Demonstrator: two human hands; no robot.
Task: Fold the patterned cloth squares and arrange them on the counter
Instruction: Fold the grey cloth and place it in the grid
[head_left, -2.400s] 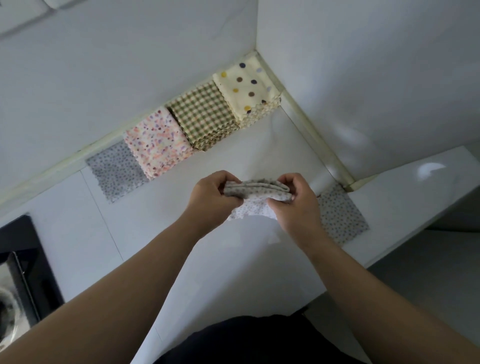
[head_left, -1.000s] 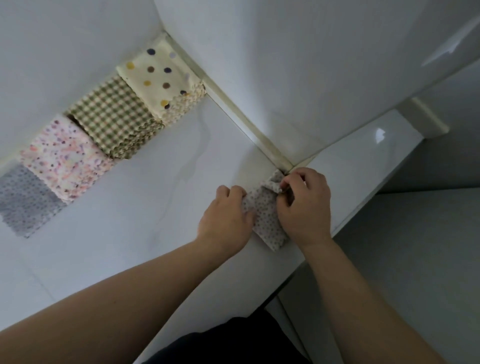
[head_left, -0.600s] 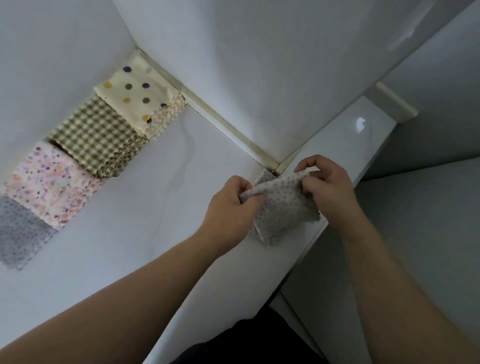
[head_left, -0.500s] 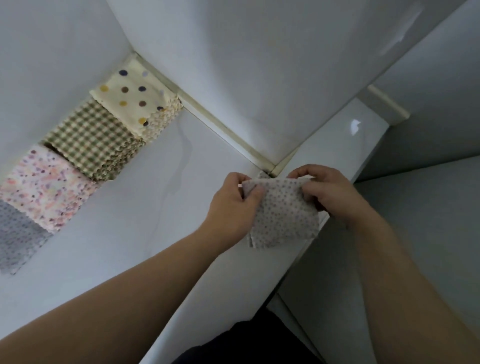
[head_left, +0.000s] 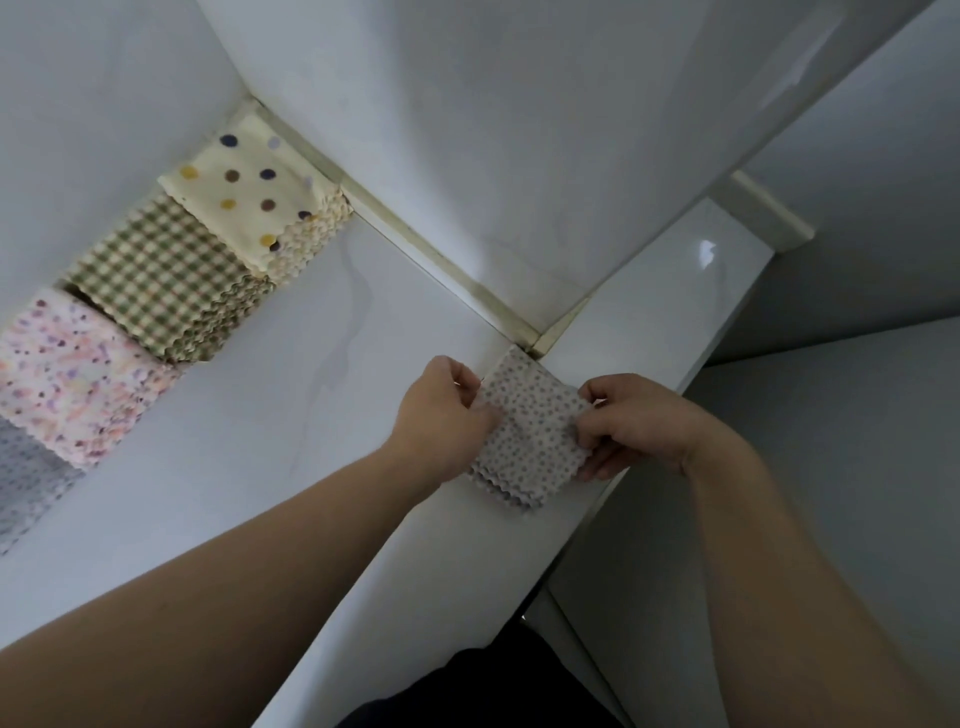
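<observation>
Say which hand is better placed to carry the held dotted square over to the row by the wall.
Probably left: the left hand pinches the dotted square on the side facing the row of cloth stacks; the right hand holds the far edge.

Head camera, single view, as I logged it. Worn on the person's head, it faced forward and steeply down across both forearms onto the desk (head_left: 311, 441). It sat close: left hand (head_left: 441, 415), right hand (head_left: 639, 421) and the dotted cloth square (head_left: 530, 436) between them fell near mid-frame. Wide lens; wall corner (head_left: 244, 98) lay upper left, desk edge ran diagonally.
</observation>
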